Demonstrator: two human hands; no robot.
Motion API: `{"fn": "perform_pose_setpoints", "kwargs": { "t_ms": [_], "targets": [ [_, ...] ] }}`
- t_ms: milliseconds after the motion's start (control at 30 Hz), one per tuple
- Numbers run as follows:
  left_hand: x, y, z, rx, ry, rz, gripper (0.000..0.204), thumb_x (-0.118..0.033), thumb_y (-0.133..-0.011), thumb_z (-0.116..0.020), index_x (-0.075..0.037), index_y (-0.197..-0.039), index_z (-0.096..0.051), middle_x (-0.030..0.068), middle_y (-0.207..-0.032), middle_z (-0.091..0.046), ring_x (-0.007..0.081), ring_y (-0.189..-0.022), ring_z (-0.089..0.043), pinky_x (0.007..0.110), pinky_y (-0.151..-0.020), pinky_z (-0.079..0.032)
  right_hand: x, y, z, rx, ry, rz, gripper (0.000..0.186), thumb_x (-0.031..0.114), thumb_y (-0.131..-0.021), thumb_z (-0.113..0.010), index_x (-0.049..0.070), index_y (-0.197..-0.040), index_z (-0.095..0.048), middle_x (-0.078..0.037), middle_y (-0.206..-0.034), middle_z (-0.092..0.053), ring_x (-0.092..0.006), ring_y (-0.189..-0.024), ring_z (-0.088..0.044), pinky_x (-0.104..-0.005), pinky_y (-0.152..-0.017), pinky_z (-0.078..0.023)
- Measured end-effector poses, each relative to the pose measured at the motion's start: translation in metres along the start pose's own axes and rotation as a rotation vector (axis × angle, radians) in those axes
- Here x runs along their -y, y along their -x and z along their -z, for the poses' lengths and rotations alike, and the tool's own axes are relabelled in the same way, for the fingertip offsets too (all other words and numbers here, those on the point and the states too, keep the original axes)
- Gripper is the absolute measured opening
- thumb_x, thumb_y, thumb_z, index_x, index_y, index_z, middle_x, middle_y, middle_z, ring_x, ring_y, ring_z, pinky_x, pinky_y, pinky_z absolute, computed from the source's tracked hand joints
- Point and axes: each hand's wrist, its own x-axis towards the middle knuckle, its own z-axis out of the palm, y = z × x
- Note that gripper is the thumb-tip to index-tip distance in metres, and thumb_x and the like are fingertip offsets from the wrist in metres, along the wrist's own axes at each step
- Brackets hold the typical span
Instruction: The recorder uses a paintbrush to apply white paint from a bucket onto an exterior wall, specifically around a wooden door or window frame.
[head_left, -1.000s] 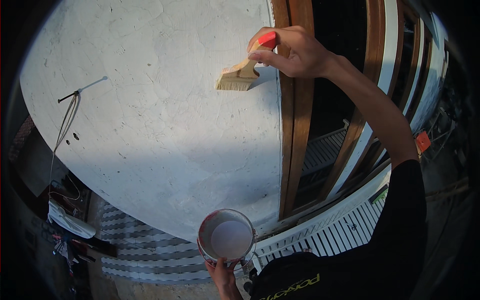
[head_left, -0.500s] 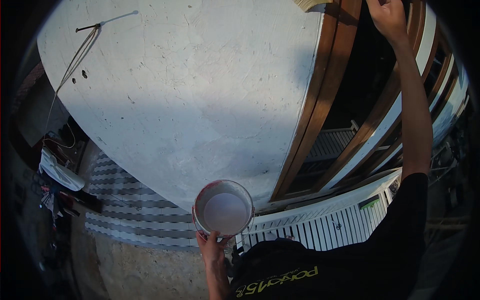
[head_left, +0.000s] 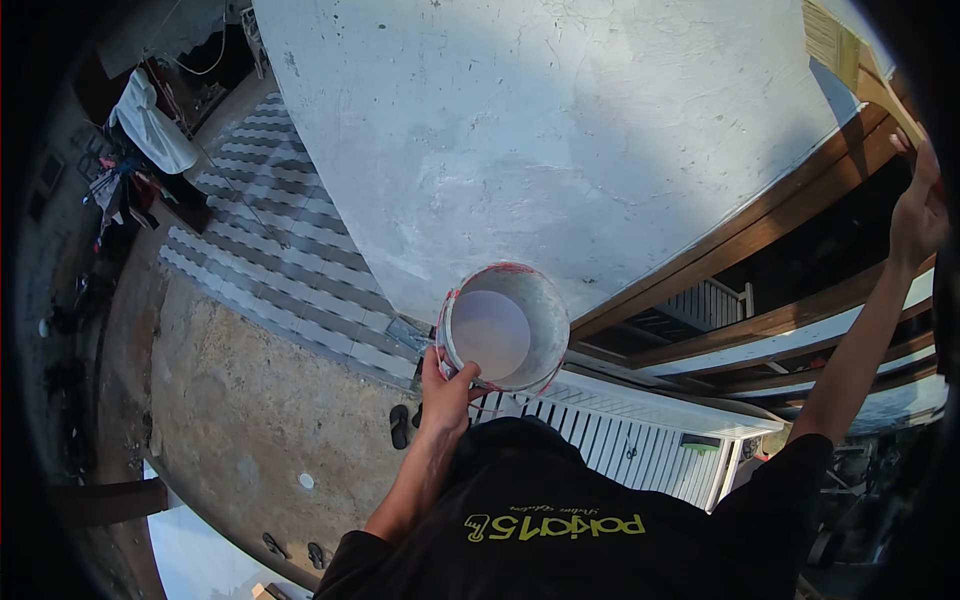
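Observation:
My left hand (head_left: 447, 393) grips a round paint bucket (head_left: 548, 322) by its near left side, thumb over the rim. Pale, whitish paint (head_left: 488, 332) covers the bottom inside, and red smears mark the rim. Up at the right, my raised right hand (head_left: 918, 205) is closed round the handle of a wide, flat paintbrush (head_left: 835, 48). Its bristles are against or close to the white wall (head_left: 480, 130) near the brown wooden frame (head_left: 740, 230); I cannot tell whether they touch.
A white slatted bench or railing (head_left: 640, 455) stands below the window. Grey-and-white tiles (head_left: 300, 240) cover the floor on the left, beside bare concrete (head_left: 250, 370) with several sandals (head_left: 399, 427). A white cloth (head_left: 152, 125) hangs at the far left.
The view has turned and shifted, showing more floor at the left. The bucket and the raised arm now appear further right, and more of the brush shows.

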Motion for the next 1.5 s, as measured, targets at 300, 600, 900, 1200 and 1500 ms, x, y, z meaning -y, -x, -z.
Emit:
{"fn": "perform_pose_setpoints", "kwargs": {
  "t_ms": [300,600,900,1200,1500],
  "targets": [
    [0.007,-0.007,-0.008,0.052,-0.058,-0.065,0.045,0.007,-0.081,-0.057,-0.006,-0.121,-0.040,0.0108,-0.117,-0.056,0.0243,-0.101,-0.062,0.036,-0.068,-0.061,0.215,0.139,-0.106,0.782,-0.842,-0.528,0.018,0.008,-0.094,-0.062,-0.006,-0.105,-0.065,-0.010,-0.085,-0.070,-0.0137,-0.079,-0.068,-0.0249,-0.074,-0.052],
    [0.012,-0.019,-0.019,0.195,-0.140,-0.139,0.036,-0.003,-0.075,-0.068,0.000,-0.104,-0.048,0.0170,-0.113,-0.042,0.0264,-0.108,-0.043,0.035,-0.094,-0.041,0.258,0.193,-0.144,1.017,-0.708,-0.427,0.023,0.017,-0.091,-0.067,-0.002,-0.105,-0.067,-0.014,-0.078,-0.068,-0.0168,-0.061,-0.060,-0.0284,-0.056,-0.048],
    [0.001,-0.021,-0.033,0.274,-0.122,-0.065,0.037,-0.005,-0.073,-0.069,-0.001,-0.102,-0.047,0.0175,-0.112,-0.040,0.0275,-0.105,-0.043,0.037,-0.091,-0.042,0.266,0.213,-0.156,0.955,-0.696,-0.412,0.019,0.014,-0.091,-0.066,-0.002,-0.102,-0.066,-0.012,-0.073,-0.066,-0.0153,-0.060,-0.060,-0.0275,-0.052,-0.044],
    [0.005,-0.032,-0.036,0.326,-0.107,-0.123,0.037,-0.006,-0.074,-0.069,-0.001,-0.104,-0.047,0.0168,-0.113,-0.040,0.0266,-0.106,-0.043,0.035,-0.092,-0.042,0.266,0.223,-0.156,1.013,-0.691,-0.450,0.021,0.017,-0.092,-0.065,-0.002,-0.101,-0.067,-0.014,-0.077,-0.068,-0.0191,-0.063,-0.063,-0.0291,-0.056,-0.048],
    [-0.026,-0.027,-0.042,0.326,-0.040,-0.126,0.037,0.000,-0.077,-0.067,-0.002,-0.109,-0.049,0.0133,-0.113,-0.047,0.0236,-0.099,-0.054,0.032,-0.080,-0.052,0.260,0.208,-0.154,0.888,-0.694,-0.529,0.020,0.016,-0.094,-0.063,-0.003,-0.099,-0.066,-0.011,-0.077,-0.069,-0.0123,-0.066,-0.064,-0.0262,-0.058,-0.049]
  ]
}}
